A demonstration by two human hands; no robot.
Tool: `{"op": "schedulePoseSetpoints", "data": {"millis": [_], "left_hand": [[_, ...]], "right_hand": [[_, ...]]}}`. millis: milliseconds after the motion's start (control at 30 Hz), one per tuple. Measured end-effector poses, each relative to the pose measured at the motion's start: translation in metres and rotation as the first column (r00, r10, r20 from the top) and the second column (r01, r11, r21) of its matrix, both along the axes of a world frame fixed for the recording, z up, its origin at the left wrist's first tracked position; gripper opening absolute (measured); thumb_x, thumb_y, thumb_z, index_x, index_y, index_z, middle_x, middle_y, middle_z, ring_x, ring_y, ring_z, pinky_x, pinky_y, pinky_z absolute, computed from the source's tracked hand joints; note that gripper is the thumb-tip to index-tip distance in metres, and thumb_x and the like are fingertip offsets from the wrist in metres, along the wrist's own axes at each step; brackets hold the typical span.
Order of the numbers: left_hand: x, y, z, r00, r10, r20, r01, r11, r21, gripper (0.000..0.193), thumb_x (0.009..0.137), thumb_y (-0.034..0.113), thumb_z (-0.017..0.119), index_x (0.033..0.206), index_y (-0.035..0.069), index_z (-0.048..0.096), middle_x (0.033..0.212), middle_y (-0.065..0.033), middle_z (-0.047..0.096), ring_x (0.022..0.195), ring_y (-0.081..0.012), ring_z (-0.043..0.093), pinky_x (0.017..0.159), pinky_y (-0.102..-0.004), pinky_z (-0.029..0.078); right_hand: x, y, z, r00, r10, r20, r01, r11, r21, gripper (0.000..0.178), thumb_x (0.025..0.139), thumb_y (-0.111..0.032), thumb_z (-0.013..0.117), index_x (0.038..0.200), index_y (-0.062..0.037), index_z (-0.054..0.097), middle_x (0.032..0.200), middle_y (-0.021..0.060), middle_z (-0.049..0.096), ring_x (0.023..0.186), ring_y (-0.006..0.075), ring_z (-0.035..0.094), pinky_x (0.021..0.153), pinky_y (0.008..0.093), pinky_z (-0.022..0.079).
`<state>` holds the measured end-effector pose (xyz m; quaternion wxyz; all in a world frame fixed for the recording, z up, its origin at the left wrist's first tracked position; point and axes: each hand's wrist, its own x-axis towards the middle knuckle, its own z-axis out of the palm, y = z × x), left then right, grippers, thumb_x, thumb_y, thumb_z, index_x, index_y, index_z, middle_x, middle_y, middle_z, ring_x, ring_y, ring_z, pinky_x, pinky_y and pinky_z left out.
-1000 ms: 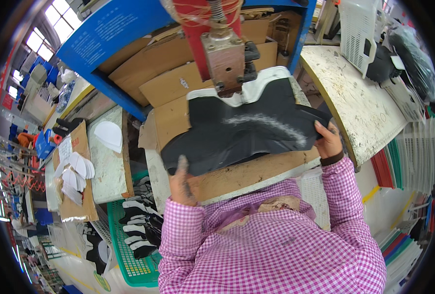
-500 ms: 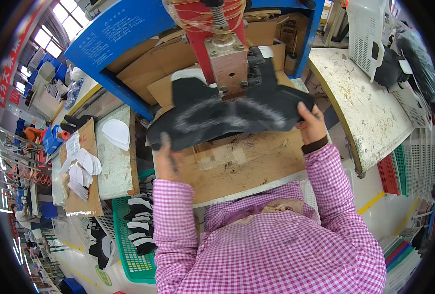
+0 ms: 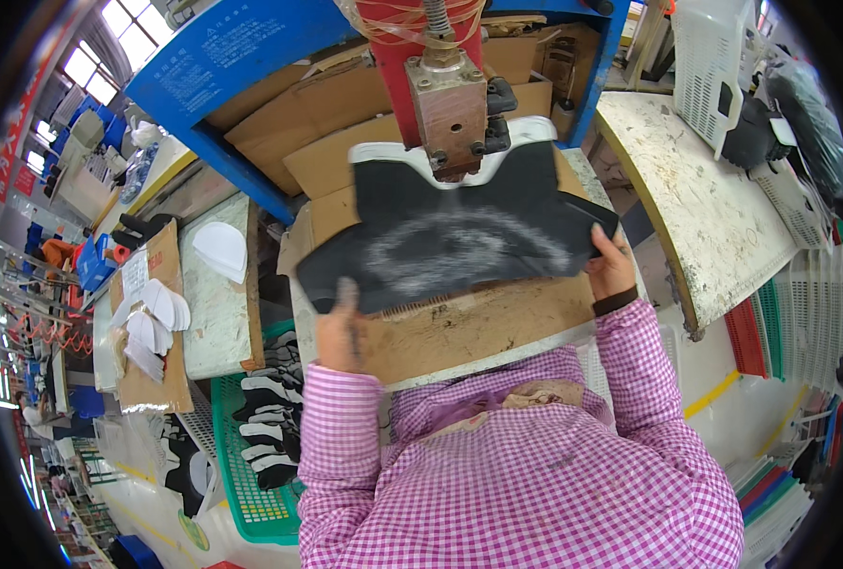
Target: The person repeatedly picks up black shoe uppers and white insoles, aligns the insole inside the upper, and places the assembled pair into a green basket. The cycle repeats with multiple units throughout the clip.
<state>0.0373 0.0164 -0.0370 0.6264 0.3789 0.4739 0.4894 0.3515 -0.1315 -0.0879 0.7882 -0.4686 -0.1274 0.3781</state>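
A flat black shoe upper (image 3: 478, 242) with a white far edge and a chalky, pale arc on its face lies spread between my hands. My left hand (image 3: 343, 332) pinches its near left corner, thumb on top. At the right tip, my right hand (image 3: 611, 266) grips it with the thumb above and the other fingers mostly hidden beneath. The metal head (image 3: 448, 114) of a red and blue machine hangs over the far middle of the upper. Below lies a worn cardboard-covered work table (image 3: 497, 327).
At the left, a green basket (image 3: 250, 512) holds several black and white pieces. White cut pieces (image 3: 156, 313) lie on cardboard on a side table. Another worn table (image 3: 715, 209) stands at right, with a white basket (image 3: 711, 66) behind it. The blue machine frame (image 3: 213, 81) borders the back.
Both hands have drawn the shoe upper towards me and slightly right. More of its white far edge now shows around the machine head.
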Motion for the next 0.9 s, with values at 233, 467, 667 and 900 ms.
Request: {"op": "schedulePoseSetpoints", "data": {"millis": [233, 467, 667, 900], "left_hand": [[0.002, 0.011, -0.011, 0.979, -0.098, 0.179, 0.109, 0.993, -0.052, 0.046, 0.089, 0.013, 0.062, 0.128, -0.003, 0.043, 0.124, -0.0134, 0.054, 0.109, -0.0238, 0.056, 0.094, -0.0365, 0.047], [-0.071, 0.037, 0.004, 0.94, 0.065, 0.335, -0.1, 0.991, 0.089, 0.038, 0.093, 0.013, 0.056, 0.125, -0.005, 0.046, 0.125, -0.0156, 0.054, 0.112, -0.0266, 0.054, 0.099, -0.0398, 0.044], [-0.037, 0.05, 0.015, 0.939, -0.051, 0.34, -0.017, 0.981, 0.195, 0.039, 0.091, 0.016, 0.06, 0.122, -0.004, 0.05, 0.117, -0.0131, 0.058, 0.105, -0.022, 0.058, 0.094, -0.0347, 0.047], [0.064, 0.045, -0.01, 0.973, -0.185, 0.14, 0.171, 0.98, 0.106, 0.041, 0.084, 0.024, 0.07, 0.11, -0.005, 0.059, 0.106, -0.0103, 0.063, 0.09, -0.0132, 0.059, 0.084, -0.0266, 0.047]], "right_hand": [[0.006, -0.023, 0.007, 0.995, 0.014, 0.101, -0.014, 1.0, 0.005, 0.02, 0.091, -0.014, 0.058, 0.11, -0.0076, 0.059, 0.091, 0.0026, 0.067, 0.067, 0.009, 0.063, 0.048, 0.0194, 0.043], [-0.041, 0.069, 0.028, 0.965, 0.262, 0.005, -0.262, 0.961, 0.093, 0.017, 0.09, -0.017, 0.059, 0.106, -0.0111, 0.058, 0.092, -0.0013, 0.066, 0.071, 0.0064, 0.062, 0.047, 0.0191, 0.038], [-0.013, 0.066, 0.039, 0.969, 0.245, 0.013, -0.244, 0.956, 0.163, 0.02, 0.089, -0.016, 0.06, 0.107, -0.0088, 0.059, 0.089, -0.0004, 0.067, 0.069, 0.0069, 0.061, 0.045, 0.0199, 0.037], [0.046, -0.011, 0.049, 0.979, -0.206, -0.004, 0.206, 0.976, 0.077, 0.019, 0.09, -0.012, 0.056, 0.106, -0.0008, 0.059, 0.095, 0.0088, 0.068, 0.076, 0.0149, 0.068, 0.056, 0.0222, 0.053]]}}
